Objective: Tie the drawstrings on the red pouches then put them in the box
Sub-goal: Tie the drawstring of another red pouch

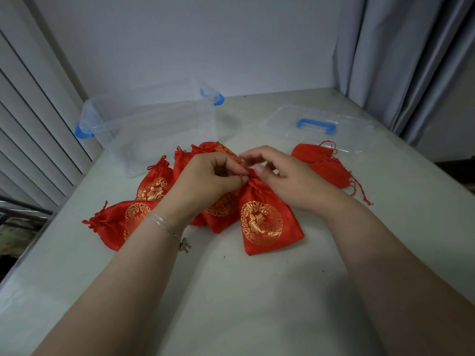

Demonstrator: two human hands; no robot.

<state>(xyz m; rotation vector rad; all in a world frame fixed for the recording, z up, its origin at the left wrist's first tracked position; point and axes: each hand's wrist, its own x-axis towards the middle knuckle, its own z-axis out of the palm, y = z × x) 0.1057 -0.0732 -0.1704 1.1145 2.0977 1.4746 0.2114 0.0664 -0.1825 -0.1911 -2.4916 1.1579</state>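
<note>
Head view: both hands (246,176) pinch the pouch (267,222) neck between them.

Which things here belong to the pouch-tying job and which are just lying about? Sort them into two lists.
Part of the job:
- pouch being tied, its neck pinched by the left hand and right hand
- tied pouches on the left
- untied pouches on the right
- clear box, holding no pouches

Lying about:
- box lid with blue handle
- curtain

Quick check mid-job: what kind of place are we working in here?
Probably a room at home, not a workshop: a plain white table pushed against a bare wall, grey curtains on the right, and white slatted blinds on the left.
</note>
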